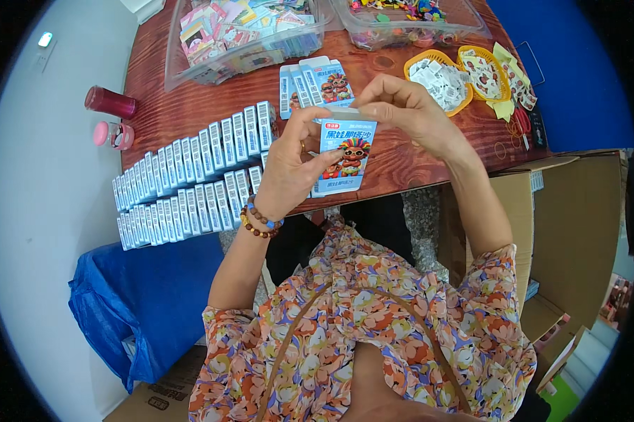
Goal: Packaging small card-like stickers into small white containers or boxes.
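A light-blue cardboard box (344, 176) with a colourful cartoon figure on its front is held upright over the table's near edge. My left hand (289, 165) grips it from the left side, thumb across the front. At its top flap my right hand (408, 112) is closed, thumb and fingers pinched at the edge; whether a small thing is between them is hidden. Flat, unfolded boxes (306, 83) of the same kind lie just behind. Left of my left hand, two long rows of standing boxes (211, 151) run across the table.
Clear plastic tubs of colourful cards (222, 32) and small bright pieces (401, 14) stand at the back. Yellow baskets hold white packets (440, 83) and stickers (480, 74). Red scissors (520, 123) lie at right. A red-lidded jar (111, 102) and pink container (113, 135) are at left; an open carton (577, 232) stands right.
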Motion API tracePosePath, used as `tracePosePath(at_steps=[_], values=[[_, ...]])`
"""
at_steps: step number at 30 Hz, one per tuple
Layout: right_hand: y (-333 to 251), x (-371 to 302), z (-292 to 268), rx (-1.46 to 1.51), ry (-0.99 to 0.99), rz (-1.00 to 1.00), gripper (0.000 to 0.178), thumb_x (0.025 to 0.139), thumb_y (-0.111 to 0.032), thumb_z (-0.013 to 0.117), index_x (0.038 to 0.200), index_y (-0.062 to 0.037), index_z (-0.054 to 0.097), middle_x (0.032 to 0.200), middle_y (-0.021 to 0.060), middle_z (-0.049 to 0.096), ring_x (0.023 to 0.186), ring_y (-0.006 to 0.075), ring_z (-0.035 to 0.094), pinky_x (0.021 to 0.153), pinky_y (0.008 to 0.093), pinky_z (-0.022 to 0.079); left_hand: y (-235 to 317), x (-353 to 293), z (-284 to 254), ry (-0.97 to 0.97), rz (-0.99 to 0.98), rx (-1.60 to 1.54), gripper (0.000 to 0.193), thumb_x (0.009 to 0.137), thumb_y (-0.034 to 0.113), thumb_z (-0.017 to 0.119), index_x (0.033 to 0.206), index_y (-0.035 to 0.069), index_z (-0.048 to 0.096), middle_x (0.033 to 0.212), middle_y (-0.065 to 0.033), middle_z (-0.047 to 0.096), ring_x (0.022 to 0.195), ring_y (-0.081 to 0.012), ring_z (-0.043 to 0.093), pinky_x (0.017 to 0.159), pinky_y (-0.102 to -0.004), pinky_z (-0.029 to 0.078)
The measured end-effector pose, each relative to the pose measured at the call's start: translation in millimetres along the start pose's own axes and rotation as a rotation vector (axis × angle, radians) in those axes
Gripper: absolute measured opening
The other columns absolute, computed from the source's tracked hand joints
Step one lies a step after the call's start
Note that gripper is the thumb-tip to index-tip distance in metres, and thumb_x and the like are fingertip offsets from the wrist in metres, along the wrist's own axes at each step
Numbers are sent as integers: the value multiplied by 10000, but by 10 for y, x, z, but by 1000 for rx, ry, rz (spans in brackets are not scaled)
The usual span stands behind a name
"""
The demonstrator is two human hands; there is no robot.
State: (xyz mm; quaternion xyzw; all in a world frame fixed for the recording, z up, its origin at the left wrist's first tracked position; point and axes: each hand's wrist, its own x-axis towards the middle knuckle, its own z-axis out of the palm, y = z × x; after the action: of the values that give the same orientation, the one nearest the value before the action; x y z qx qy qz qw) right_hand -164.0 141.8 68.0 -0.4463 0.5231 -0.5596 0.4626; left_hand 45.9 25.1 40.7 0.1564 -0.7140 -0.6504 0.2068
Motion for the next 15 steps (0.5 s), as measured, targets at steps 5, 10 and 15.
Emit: tracePosePath(at_steps=[5, 10, 15], values=[[-8, 19, -30, -124, -52, 49, 193, 937, -52, 660, 1112, -18, 733, 1013, 51, 741, 929, 89, 669, 837, 253, 541, -44, -31, 3, -26, -21, -2, 527, 871, -9, 701, 1310, 86, 426, 1046, -128, 689, 875, -146, 688, 712, -283, 546], [-63, -17, 50, -362, 10, -15, 210, 921, -13, 659, 1114, -18, 743, 995, 66, 762, 889, 95, 685, 804, 258, 559, -9, -46, 17, 3, -76, -90, 605, 856, -19, 712, 1345, 92, 374, 1050, -145, 685, 877, -161, 690, 711, -286, 551], [-169, -65, 87, -515, -37, -73, 271, 923, -17, 655, 1191, -16, 696, 1075, 93, 745, 948, 116, 681, 835, 271, 556, -80, -37, 23, 52, -54, -74, 655, 855, -24, 709, 1396, 97, 361, 1057, -148, 680, 883, -159, 686, 716, -288, 552]])
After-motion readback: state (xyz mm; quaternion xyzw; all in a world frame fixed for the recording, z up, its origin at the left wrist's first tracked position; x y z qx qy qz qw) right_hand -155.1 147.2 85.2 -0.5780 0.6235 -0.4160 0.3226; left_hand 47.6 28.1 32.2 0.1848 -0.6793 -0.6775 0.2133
